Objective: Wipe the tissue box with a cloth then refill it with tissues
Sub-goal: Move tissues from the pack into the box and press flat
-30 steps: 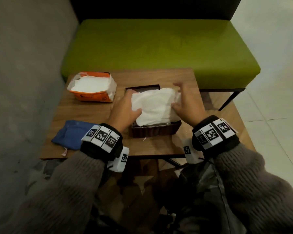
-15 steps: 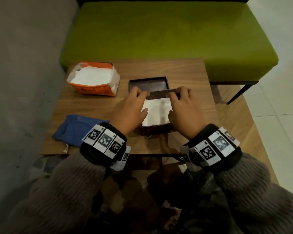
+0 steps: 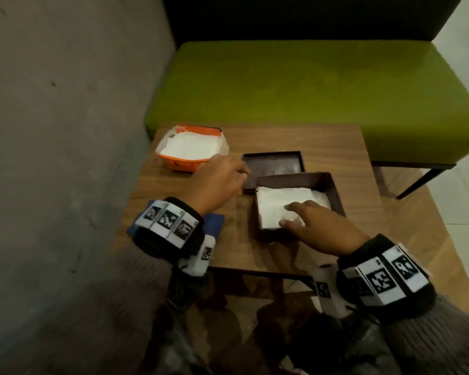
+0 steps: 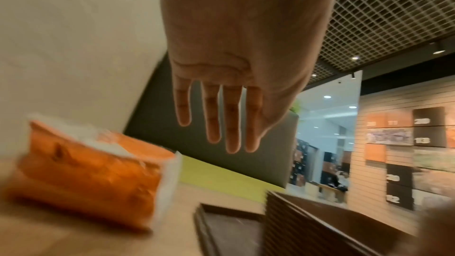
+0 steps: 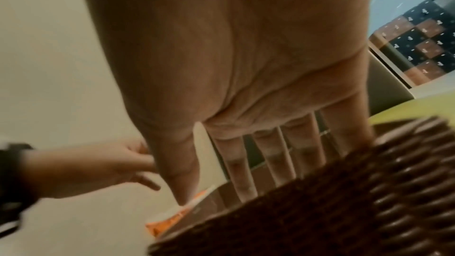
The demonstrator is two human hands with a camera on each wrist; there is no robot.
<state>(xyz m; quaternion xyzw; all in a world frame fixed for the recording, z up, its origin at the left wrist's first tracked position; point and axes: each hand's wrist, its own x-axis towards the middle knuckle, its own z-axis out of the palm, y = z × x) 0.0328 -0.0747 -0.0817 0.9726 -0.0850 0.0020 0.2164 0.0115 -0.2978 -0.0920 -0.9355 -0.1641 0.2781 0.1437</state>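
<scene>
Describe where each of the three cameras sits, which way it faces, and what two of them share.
Head: worn on the head, looking down at the table; shows both forearms, left hand and right hand on the tissues in the tissue box.
Left wrist: looks along the left hand's straight fingers toward the orange tissue pack.
Right wrist: looks along the right hand over the box's ribbed wall.
Shared: both wrist views show the orange pack and the box.

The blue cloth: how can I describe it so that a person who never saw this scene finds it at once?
Find the wooden table in front of the green bench. At the table's near left corner, partly hidden under the left wrist, lies the blue cloth. It is the only blue, soft thing; its neighbours are an orange tissue pack and brown box parts.
</scene>
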